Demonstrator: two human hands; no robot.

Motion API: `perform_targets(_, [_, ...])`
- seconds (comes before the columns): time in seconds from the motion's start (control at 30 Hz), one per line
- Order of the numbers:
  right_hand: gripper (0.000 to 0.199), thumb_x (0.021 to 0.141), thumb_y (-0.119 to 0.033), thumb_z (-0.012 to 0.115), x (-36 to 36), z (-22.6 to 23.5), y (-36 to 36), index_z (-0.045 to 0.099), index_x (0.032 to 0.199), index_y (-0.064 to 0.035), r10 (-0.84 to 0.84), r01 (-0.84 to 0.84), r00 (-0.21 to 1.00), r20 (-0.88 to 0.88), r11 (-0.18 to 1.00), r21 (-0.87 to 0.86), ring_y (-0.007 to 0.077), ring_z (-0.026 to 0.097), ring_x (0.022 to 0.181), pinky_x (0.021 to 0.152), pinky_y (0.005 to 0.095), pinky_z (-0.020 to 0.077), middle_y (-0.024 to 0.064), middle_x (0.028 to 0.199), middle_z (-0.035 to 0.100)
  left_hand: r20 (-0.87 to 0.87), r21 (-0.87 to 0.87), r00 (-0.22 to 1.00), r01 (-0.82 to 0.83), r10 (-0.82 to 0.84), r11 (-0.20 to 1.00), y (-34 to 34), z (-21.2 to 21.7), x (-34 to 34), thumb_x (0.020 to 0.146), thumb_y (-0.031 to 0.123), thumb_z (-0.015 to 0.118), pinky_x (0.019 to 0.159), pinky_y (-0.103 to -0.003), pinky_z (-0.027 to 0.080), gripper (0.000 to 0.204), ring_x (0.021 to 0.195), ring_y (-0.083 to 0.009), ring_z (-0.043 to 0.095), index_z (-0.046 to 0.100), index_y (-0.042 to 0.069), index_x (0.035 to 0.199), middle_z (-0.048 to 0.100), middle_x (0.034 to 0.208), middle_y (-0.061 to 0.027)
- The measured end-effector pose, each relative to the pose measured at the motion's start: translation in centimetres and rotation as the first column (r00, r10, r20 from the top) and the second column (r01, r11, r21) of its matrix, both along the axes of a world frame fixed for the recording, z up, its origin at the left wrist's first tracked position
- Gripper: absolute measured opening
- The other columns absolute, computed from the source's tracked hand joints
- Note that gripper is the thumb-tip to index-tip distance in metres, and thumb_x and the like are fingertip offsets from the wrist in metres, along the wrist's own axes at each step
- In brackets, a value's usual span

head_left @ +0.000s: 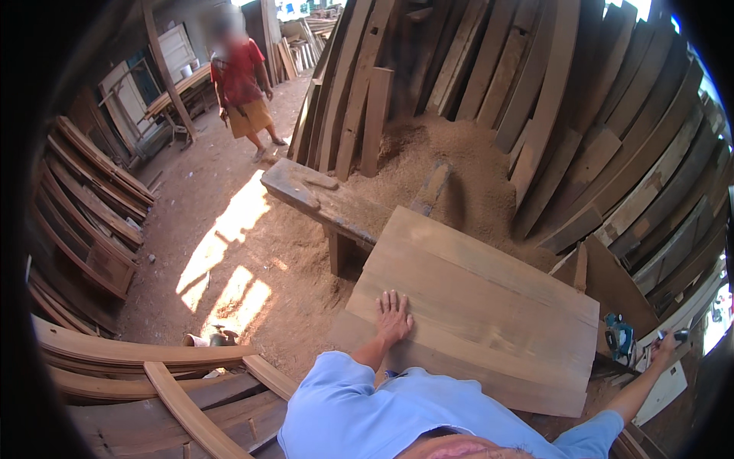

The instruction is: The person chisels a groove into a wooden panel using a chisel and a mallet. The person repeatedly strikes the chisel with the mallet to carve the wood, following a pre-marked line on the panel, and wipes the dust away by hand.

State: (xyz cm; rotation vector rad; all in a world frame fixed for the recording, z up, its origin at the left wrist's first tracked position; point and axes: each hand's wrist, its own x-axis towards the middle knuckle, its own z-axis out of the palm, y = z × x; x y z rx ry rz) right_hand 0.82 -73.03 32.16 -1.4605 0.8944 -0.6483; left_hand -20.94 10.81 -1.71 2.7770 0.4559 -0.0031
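A wide, flat wooden panel [474, 283], made of boards side by side, lies in front of me. My left hand [394, 316] rests flat on its left part, palm down with the fingers spread. At the far right, past the panel's edge, my right hand [664, 349] is closed round a small object with a dark end [680, 335], too small to name. A teal and black power tool [619, 335] sits just left of that hand. Below it is a pale flat board [664, 394].
Beyond the panel stands a rough wooden bench [329, 199], with a heap of sawdust [451, 149] behind. Tall planks [550, 92] lean along the back and right. Curved wooden pieces [183, 405] lie at lower left. A person in red [241, 80] stands at the upper left.
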Motion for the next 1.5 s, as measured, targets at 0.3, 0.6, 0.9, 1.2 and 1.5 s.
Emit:
perform_targets(0.3, [0.020, 0.089, -0.019, 0.061, -12.3, -31.8, 29.6, 0.052, 0.090, -0.0010, 0.244, -0.189, 0.943, -0.225, 0.952, 0.242, 0.0234, 0.054, 0.045, 0.036, 0.0351, 0.0391, 0.0120, 0.069, 0.056, 0.012, -0.004, 1.000, 0.018, -0.018, 1.000, -0.4, 0.2, 0.8, 0.096, 0.047, 0.047, 0.125, -0.060, 0.003, 0.075, 0.156, -0.0448, 0.009, 0.030, 0.012, 0.160, 0.018, 0.167, -0.0247])
perform_targets(0.6, [0.028, 0.098, -0.028, 0.056, -16.5, -37.7, 40.9, 0.052, 0.105, -0.0016, 0.432, -0.275, 0.687, -0.584, 0.899, 0.342, 0.0176, 0.047, 0.038, 0.032, 0.0310, 0.0377, 0.0101, 0.062, 0.055, 0.003, 0.035, 1.000, 0.009, -0.009, 0.999, -0.1, -0.3, 0.3, 0.096, 0.046, 0.047, 0.125, -0.060, 0.003, 0.075, 0.156, -0.0451, 0.011, 0.032, 0.011, 0.160, 0.020, 0.167, -0.0247])
perform_targets(0.9, [0.024, 0.100, -0.026, 0.052, -16.8, -35.4, 41.2, 0.054, 0.113, -0.0066, 0.530, -0.384, 0.530, -0.662, 0.846, 0.370, 0.0160, 0.053, 0.050, 0.046, 0.0361, 0.0483, 0.0068, 0.071, 0.057, 0.013, 0.041, 1.000, -0.017, 0.017, 0.999, -0.2, 0.1, -0.2, 0.096, 0.045, 0.047, 0.125, -0.059, 0.004, 0.074, 0.156, -0.0431, 0.011, 0.032, 0.012, 0.160, 0.022, 0.167, -0.0234])
perform_targets(1.2, [0.024, 0.098, -0.020, 0.051, -15.6, -34.9, 41.5, 0.058, 0.106, 0.0006, 0.527, -0.460, 0.483, -0.700, 0.832, 0.309, 0.0169, 0.054, 0.046, 0.041, 0.0366, 0.0465, 0.0091, 0.069, 0.060, 0.015, -0.007, 0.999, -0.038, 0.038, 0.999, -0.5, -0.5, -0.2, 0.095, 0.044, 0.050, 0.126, -0.058, 0.004, 0.073, 0.157, -0.0416, 0.010, 0.033, 0.013, 0.159, 0.021, 0.167, -0.0227])
perform_targets(1.5, [0.034, 0.097, -0.029, 0.057, -15.9, -35.0, 41.4, 0.056, 0.089, 0.0037, 0.442, -0.364, 0.575, -0.688, 0.892, 0.269, 0.0176, 0.052, 0.041, 0.035, 0.0335, 0.0418, 0.0118, 0.062, 0.061, 0.066, 0.028, 0.997, -0.028, 0.026, 0.999, -0.6, -0.1, -0.3, 0.093, 0.043, 0.051, 0.125, -0.060, 0.006, 0.073, 0.155, -0.0450, 0.014, 0.035, 0.011, 0.157, 0.023, 0.166, -0.0247])
